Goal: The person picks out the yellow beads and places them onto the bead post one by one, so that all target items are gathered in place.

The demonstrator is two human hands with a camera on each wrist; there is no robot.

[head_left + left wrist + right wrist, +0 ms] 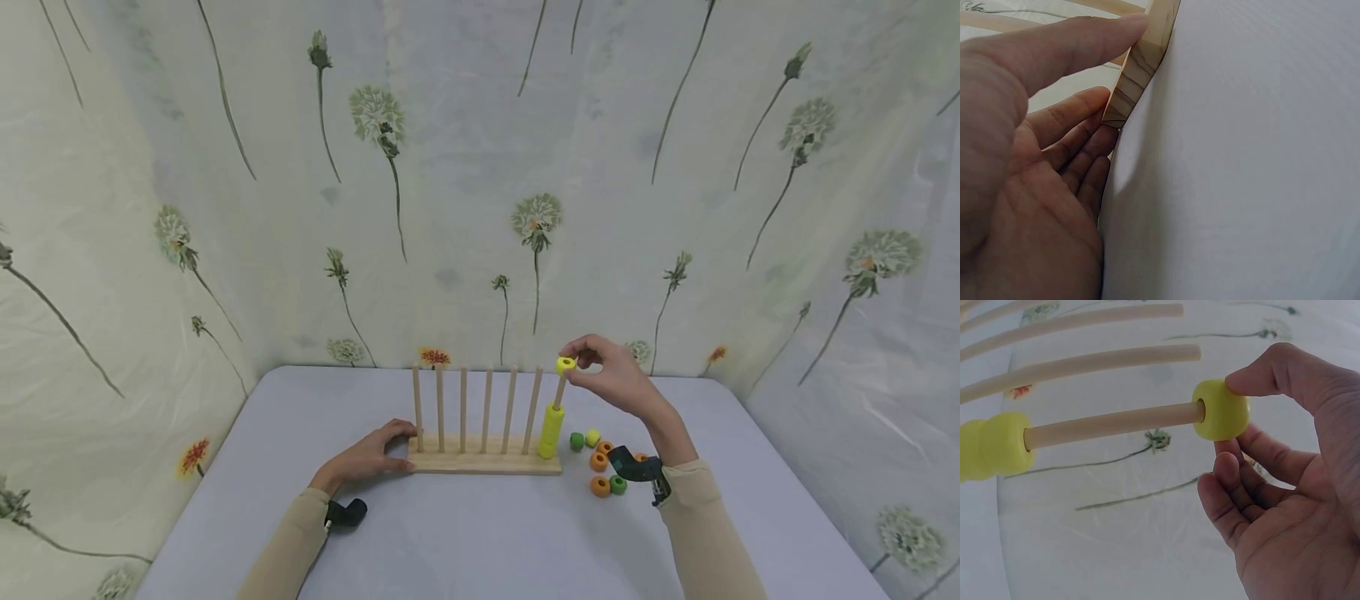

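A pegged wooden stand stands on the table, its base (480, 468) carrying a row of several upright pegs. My left hand (371, 454) holds the base's left end, thumb along the front edge and fingers at the end and behind. A yellow bead (1225, 419) is pinched between the thumb and fingers of my right hand (618, 375). That bead sits over the tip of the rightmost peg (1116, 425), whose end enters its hole. Lower on the same peg is a stack of yellow beads (551, 433), with bare wood between.
Right of the stand lie loose beads: orange ones (599, 486), green ones (577, 442) and a yellow one (593, 437), some partly behind the right wrist's camera (636, 467). A flowered cloth (450, 200) hangs behind the white table (480, 542).
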